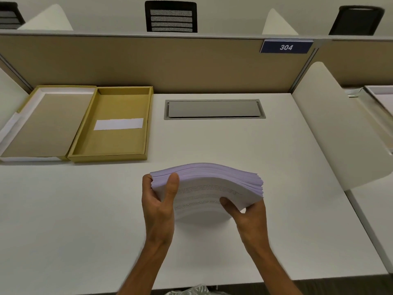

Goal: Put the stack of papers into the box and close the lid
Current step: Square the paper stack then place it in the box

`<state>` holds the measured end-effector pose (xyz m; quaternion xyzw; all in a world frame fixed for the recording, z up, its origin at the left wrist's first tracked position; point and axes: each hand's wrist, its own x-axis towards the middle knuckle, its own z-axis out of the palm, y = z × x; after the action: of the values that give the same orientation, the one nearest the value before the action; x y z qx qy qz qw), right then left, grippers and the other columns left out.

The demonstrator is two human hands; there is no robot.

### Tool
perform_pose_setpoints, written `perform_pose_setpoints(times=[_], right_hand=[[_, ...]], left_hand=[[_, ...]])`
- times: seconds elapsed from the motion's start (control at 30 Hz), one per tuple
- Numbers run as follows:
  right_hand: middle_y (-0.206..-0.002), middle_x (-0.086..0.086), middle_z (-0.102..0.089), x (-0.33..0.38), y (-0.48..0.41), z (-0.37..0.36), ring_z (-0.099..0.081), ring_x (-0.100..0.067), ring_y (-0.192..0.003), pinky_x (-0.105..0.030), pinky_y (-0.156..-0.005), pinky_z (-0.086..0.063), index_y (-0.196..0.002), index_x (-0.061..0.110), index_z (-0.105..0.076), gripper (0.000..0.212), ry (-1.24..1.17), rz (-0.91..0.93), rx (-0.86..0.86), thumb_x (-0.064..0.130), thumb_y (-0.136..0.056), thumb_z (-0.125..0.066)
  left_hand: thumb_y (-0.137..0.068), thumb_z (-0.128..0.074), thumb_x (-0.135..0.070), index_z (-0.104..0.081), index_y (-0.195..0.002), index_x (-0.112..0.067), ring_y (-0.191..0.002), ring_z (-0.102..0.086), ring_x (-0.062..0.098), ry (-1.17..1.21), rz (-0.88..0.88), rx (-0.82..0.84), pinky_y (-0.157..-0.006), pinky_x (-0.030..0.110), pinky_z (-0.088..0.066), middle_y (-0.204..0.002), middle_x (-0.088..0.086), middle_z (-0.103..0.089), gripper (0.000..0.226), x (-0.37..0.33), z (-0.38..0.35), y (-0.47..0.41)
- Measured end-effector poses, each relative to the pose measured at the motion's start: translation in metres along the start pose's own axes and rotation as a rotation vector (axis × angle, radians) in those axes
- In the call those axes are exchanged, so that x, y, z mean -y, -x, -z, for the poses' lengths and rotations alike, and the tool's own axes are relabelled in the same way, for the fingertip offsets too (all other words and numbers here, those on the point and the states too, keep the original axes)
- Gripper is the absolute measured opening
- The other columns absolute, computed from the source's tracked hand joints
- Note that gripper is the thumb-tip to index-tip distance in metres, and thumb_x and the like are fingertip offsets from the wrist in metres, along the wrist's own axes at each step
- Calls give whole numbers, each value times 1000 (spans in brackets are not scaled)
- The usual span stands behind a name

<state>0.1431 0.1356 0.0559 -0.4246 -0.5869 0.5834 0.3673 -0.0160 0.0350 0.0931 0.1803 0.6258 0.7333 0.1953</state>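
We have the stack of papers clamped at its ends by our left hand and right hand, lifted mid-desk, while the box at ten o'clock waits empty, its lid still open.

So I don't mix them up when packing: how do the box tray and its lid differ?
The box tray sits right of the lid, nearer the paper stack. The tray's inside is mustard yellow with a white strip on its floor; the lid's inside is plain brown with white edging. Both lie open side up, touching, and empty.
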Motion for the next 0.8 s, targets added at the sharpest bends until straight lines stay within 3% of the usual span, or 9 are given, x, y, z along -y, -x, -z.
perform_pose_setpoints(times=[0.13, 0.23, 0.37, 0.43, 0.57, 0.63, 0.73, 0.8], right_hand=[[-122, -1, -65, 26, 5, -1, -63, -22, -116, -35, -96, -53, -131, 26, -53, 65, -159, 153, -37, 55, -78, -77], [-118, 2, -66, 39, 3, -8, -63, -14, -108, -22, -85, -53, -124, 23, -59, 48, -220, 172, -94, 58, -91, -59], [-83, 14, -65, 47, -6, -20, -60, -4, -76, -13, -66, -48, -90, 30, -65, 25, -218, 103, -163, 50, -94, -52], [-68, 19, -54, 49, -11, -23, -50, -2, -63, -12, -59, -43, -73, 36, -59, 25, -204, 80, -192, 50, -93, -53], [-71, 14, -58, 48, -22, -24, -53, -5, -66, -13, -60, -43, -74, 29, -65, 31, -207, 12, -231, 55, -87, -56], [-65, 16, -48, 49, -25, -26, -45, -3, -60, -12, -55, -38, -66, 30, -56, 32, -186, -5, -246, 55, -86, -56], [-66, 13, -38, 51, -28, -28, -35, -5, -60, -23, -57, -30, -65, 22, -43, 37, -171, -23, -269, 51, -84, -56], [-66, 13, -37, 52, -29, -29, -34, -5, -60, -28, -58, -29, -64, 25, -43, 34, -178, -32, -274, 49, -84, -56]], left_hand=[[-82, -64, -54, -58, -103, -28, -79, -63, 0, -4, 2, -43, -64, 12, -51, -87, -14, -66, 34, 2, -3, 0], [-83, -64, -51, -58, -101, -28, -81, -62, 4, -13, -24, -59, -67, 16, -52, -90, -7, -65, 31, 2, -5, 1], [-82, -64, -43, -56, -99, -21, -80, -59, 9, -7, -56, -52, -66, 16, -50, -90, -1, -61, 29, 2, -6, -2], [-81, -62, -42, -54, -95, -21, -78, -56, 10, 3, -59, -45, -65, 17, -49, -87, -2, -57, 26, 2, -7, -5], [-85, -54, -53, -53, -83, -30, -69, -51, 1, -51, -35, -155, -60, 11, -43, -73, -16, -54, 23, 4, -14, -11], [-86, -53, -54, -53, -81, -29, -67, -49, 0, -70, -32, -205, -58, 10, -42, -70, -18, -54, 26, 5, -17, -15], [-85, -53, -52, -58, -84, -22, -70, -52, 3, -78, -42, -223, -59, 12, -42, -73, -15, -57, 30, 6, -18, -19], [-85, -52, -52, -65, -91, -18, -73, -56, 1, -79, -46, -231, -62, 11, -44, -79, -14, -62, 36, 7, -19, -20]])
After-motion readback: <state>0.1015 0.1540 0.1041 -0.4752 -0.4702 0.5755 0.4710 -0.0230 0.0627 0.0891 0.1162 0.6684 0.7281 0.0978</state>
